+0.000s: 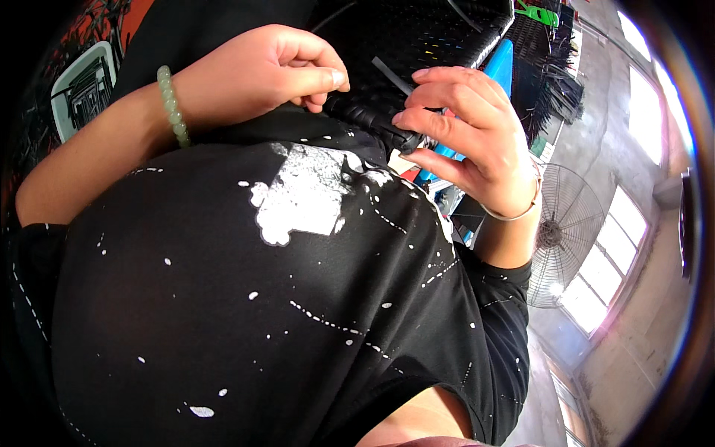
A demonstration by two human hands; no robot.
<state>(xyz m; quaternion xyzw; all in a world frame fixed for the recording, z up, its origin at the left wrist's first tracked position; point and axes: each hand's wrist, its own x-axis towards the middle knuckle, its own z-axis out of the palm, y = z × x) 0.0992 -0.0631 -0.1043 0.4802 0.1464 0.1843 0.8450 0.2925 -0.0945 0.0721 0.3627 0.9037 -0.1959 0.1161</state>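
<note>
My left hand (287,71), a green bead bracelet on its wrist, is closed with the thumb pressed to the curled fingers. Whatever may be in that pinch is too small to make out. Across from it, my right hand (473,123) has its thumb and a finger around the end of a black strip-wrapped bar (365,119). A flat dark strip (391,77) stands out beside its upper fingertips. Just beyond both hands is a black woven panel (439,33), glossy along its bent edge. The bar's far end is partly hidden behind my left hand.
A blue board edge (500,67) rises behind my right hand. Loose black strips (560,97) hang in a bundle to the right, below a green-handled tool (538,13). A large caged fan (551,233) stands right of my right forearm. A pale-framed bin (82,89) is at the far left.
</note>
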